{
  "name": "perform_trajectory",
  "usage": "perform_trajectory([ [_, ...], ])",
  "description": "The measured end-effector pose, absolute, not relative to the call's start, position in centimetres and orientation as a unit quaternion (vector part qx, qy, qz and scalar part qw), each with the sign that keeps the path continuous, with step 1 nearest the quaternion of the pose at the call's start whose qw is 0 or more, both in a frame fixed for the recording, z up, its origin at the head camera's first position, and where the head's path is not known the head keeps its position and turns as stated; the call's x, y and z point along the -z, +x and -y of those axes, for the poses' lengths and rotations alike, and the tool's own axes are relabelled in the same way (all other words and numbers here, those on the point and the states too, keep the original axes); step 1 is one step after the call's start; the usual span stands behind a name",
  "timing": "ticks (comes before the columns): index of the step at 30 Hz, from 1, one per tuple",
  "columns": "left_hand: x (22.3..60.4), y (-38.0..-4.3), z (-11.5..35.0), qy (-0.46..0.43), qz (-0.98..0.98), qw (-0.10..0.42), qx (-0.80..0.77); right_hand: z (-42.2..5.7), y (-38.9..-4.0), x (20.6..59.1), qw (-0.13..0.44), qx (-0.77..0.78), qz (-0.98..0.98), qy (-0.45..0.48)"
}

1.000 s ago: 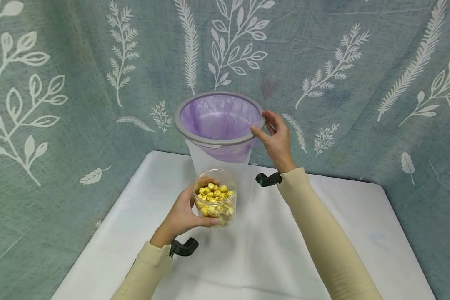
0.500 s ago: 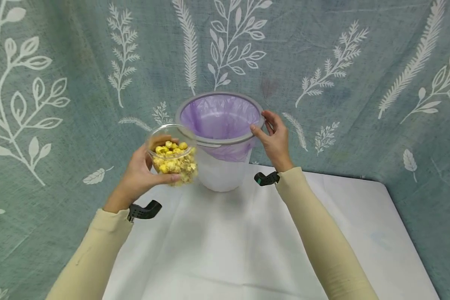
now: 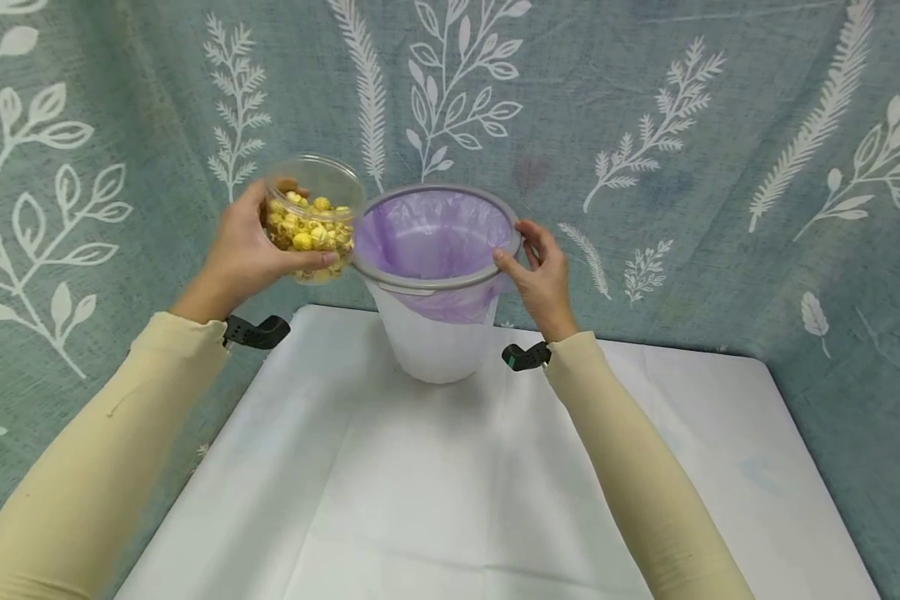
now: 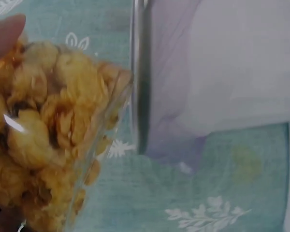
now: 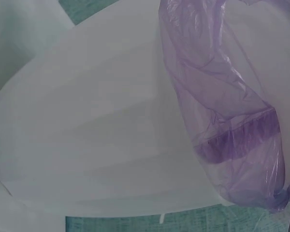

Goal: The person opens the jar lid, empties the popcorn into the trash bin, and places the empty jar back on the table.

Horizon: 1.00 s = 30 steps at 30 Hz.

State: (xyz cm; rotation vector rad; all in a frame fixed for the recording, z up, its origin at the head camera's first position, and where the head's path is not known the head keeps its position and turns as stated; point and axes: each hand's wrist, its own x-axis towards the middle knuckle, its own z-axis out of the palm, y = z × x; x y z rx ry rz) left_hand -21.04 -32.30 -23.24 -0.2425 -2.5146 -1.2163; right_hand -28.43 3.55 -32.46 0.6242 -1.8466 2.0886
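Observation:
In the head view my left hand [image 3: 243, 242] grips a clear plastic jar [image 3: 318, 171] from its left side, thumb in front and fingers behind. Yellow popcorn [image 3: 311, 229] partly fills the jar, which has no lid on. It is held in the air at the left of a white trash can [image 3: 438, 342], about level with its grey rim [image 3: 420, 283]. A purple trash bag [image 3: 435, 237] lines the can and hangs over its outside. My right hand [image 3: 543, 275] pinches the rim on the right. The left wrist view shows the popcorn [image 4: 48, 121] close up through the jar wall.
The can stands near the back of a white-covered table [image 3: 420, 483]. A green curtain [image 3: 555, 100] with white leaf patterns hangs behind and at both sides. A black wrist strap mount [image 3: 258, 332] sits on the left wrist, with a similar one [image 3: 525, 357] on the right.
My left hand has lifted the popcorn jar from in front of the trash can, up and to the left, to rim height. The right hand stays on the rim.

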Motion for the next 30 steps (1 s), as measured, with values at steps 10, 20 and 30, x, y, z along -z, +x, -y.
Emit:
perform_trajectory([
  [10, 20.9, -25.7, 30.7, -0.083, 0.922, 0.192, 0.327, -3.5, -28.4, 32.4, 0.143, -0.713, 0.652, 0.214],
  [20, 20.7, -28.1, 28.8, -0.113, 0.948, 0.156, 0.252, -3.7, -29.9, 33.8, 0.145, -0.704, 0.657, 0.227],
  [30, 20.4, -29.7, 27.9, -0.149, 0.962, 0.167, 0.154, -3.9, -30.9, 34.8, 0.159, -0.692, 0.668, 0.223],
])
